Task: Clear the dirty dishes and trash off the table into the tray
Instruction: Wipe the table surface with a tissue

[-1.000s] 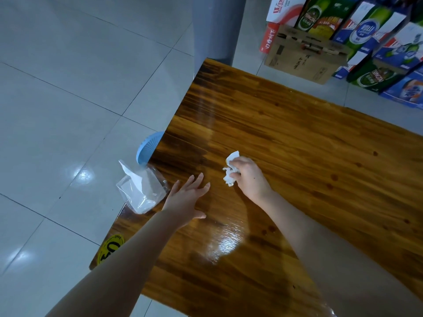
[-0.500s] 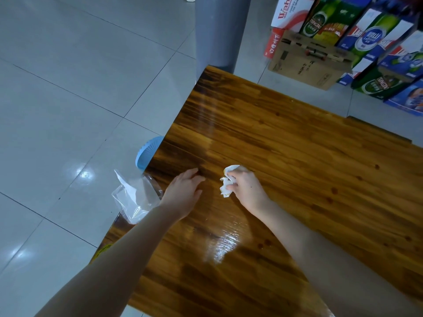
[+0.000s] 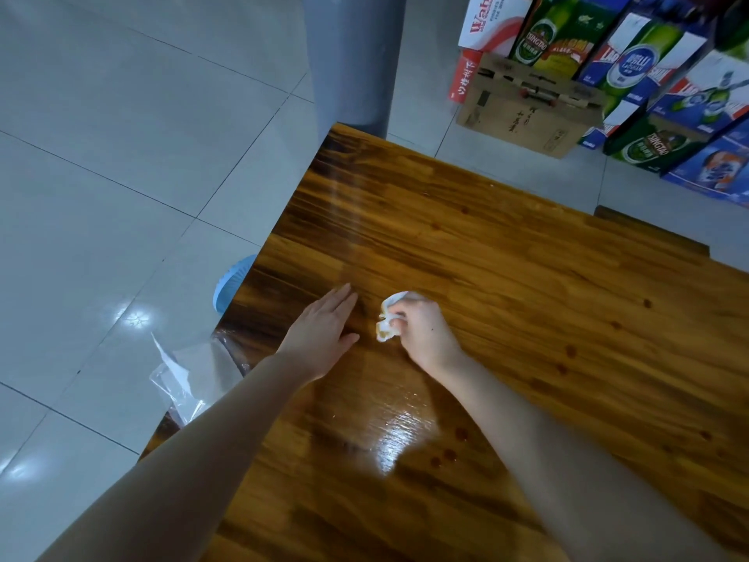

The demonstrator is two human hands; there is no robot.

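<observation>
Glossy wooden table [image 3: 527, 318] on a pale tiled floor [image 3: 101, 156], two bare hands working near its left side

Left hand [image 3: 324, 330] lies flat on the wood, fingers straight and together, holding nothing; just right of it the right hand [image 3: 421, 334] has its fingers curled round a crumpled white tissue [image 3: 389, 318] with a brown stain, low over the tabletop. Clear plastic bag [image 3: 190, 375] sits at the near left table edge beside the left forearm, and a blue plastic item [image 3: 231, 283] pokes out below that edge; grey pillar [image 3: 352, 54], cardboard box [image 3: 523, 111] and beer cartons [image 3: 648, 75] stand at the far side
</observation>
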